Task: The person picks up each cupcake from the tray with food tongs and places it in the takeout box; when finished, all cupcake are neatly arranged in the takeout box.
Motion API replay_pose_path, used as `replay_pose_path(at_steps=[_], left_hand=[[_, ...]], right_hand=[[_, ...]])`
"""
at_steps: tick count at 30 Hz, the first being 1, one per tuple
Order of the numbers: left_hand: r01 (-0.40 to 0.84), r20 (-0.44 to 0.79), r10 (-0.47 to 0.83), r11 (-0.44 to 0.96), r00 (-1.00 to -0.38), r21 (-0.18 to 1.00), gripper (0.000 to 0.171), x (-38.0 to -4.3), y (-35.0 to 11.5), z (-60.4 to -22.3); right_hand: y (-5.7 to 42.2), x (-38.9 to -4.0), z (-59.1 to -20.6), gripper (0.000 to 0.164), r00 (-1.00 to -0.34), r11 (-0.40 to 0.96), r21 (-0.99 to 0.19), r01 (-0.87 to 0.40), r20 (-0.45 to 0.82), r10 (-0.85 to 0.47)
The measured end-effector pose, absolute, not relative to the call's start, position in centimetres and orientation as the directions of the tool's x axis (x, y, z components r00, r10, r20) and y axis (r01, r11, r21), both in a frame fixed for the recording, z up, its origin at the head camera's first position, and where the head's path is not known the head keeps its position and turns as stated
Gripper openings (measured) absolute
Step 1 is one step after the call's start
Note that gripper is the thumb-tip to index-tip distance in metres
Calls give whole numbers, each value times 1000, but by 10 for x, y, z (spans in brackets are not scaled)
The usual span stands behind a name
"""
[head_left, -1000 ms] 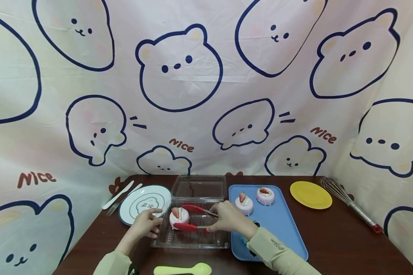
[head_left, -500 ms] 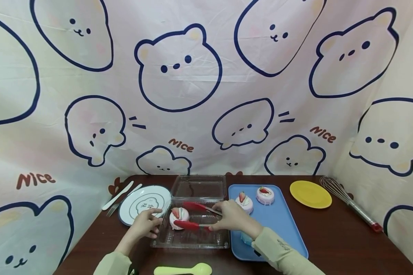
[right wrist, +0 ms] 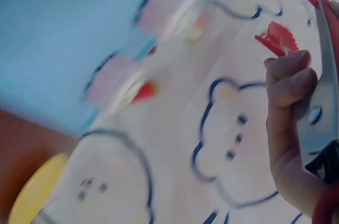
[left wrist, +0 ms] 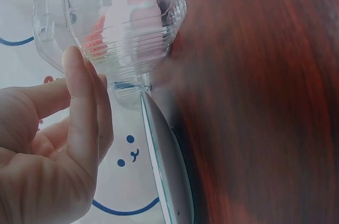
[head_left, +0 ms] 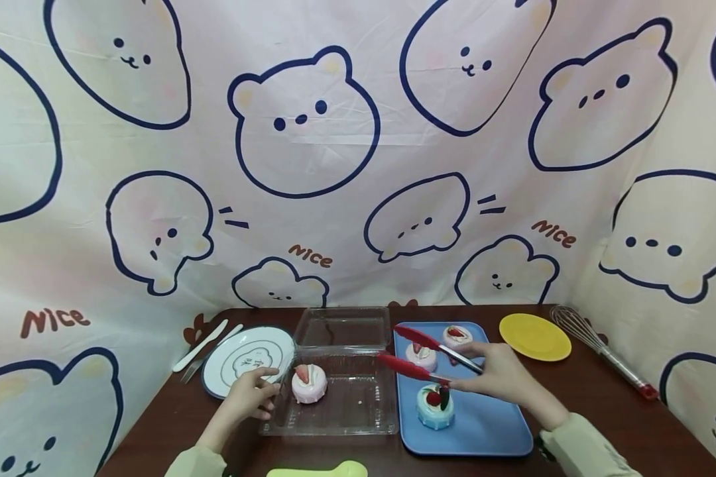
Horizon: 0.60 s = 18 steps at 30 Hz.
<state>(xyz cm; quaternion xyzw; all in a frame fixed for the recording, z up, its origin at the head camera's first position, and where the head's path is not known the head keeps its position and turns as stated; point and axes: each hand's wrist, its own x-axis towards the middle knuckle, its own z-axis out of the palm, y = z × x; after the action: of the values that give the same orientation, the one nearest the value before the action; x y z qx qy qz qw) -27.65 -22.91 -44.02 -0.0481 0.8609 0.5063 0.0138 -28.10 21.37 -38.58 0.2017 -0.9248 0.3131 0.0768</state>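
My right hand (head_left: 496, 376) grips metal tongs (head_left: 462, 361) with red tips, spread apart above the blue tray (head_left: 483, 430); nothing sits between the tips. Under and beside them on the tray are two pink strawberry cakes, the far one (head_left: 457, 336) and the nearer one (head_left: 420, 358), plus a blue cake (head_left: 435, 407) topped with a cherry. Another pink cake (head_left: 309, 384) stands at the left inside the clear plastic box (head_left: 358, 427), whose lid is raised. My left hand (head_left: 252, 395) rests by the box's left wall, its fingertip right at the rim in the left wrist view.
A white plate (head_left: 215, 374) lies left of the box, beside a knife (head_left: 199, 346) and a fork (head_left: 210, 355). Near the front edge is a green spoon (head_left: 322, 472). On the right lie a yellow plate (head_left: 535, 337) and a whisk (head_left: 608, 358).
My right hand has lifted the tongs away from the cake in the box and carried them right, over the tray. The cake stays in the box; the left hand has hardly moved.
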Motion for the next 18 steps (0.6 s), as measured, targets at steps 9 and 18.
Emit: replay_pose_path(at_steps=[9, 18], left_hand=[[-106, -78, -79, 483, -994, 869, 39, -274, -228, -439], [-113, -83, -83, 482, -993, 869, 39, -275, -229, -439]], right_hand=[[283, -252, -393, 53, -919, 724, -568, -391, 207, -335], [300, -240, -409, 45, -923, 712, -609, -350, 95, -373]])
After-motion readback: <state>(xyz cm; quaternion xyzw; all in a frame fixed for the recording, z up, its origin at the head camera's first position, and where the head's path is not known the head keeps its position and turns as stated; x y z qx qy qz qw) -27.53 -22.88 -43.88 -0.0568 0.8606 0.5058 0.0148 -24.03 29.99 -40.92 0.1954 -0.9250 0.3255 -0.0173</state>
